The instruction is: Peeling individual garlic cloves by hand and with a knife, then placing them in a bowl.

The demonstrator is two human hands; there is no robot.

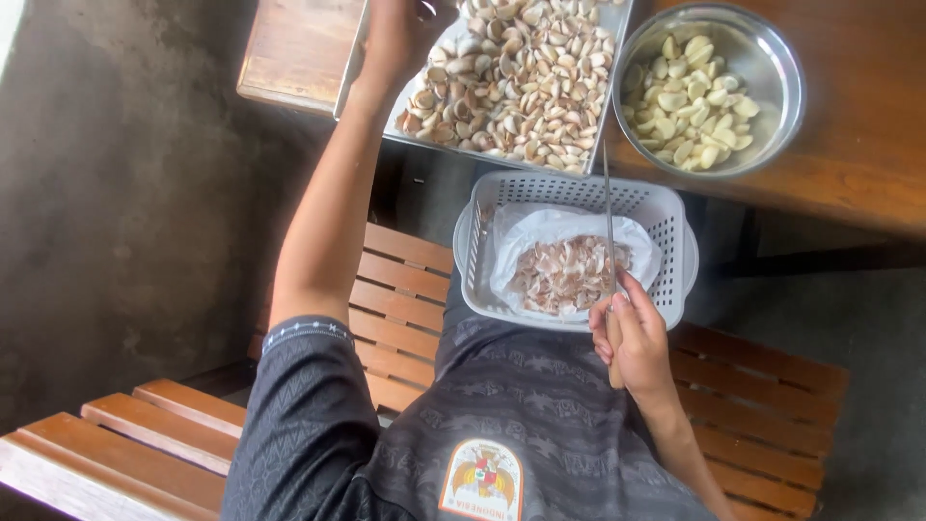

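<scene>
Our right hand (632,338) grips a knife (609,222), our left hand (400,34) reaches closed into the unpeeled garlic tray (617,24), whether pinching a clove we cannot tell; a steel bowl (781,58) holds many peeled cloves, far more remain.

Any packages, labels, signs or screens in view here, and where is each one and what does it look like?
Printed badge: on the person's dark patterned shirt, bottom centre; shield-shaped, white edge, orange field, bird emblem.
White plastic bag: lining the white perforated basket on the lap; crumpled, holding peels.
No signs or screens visible.
</scene>
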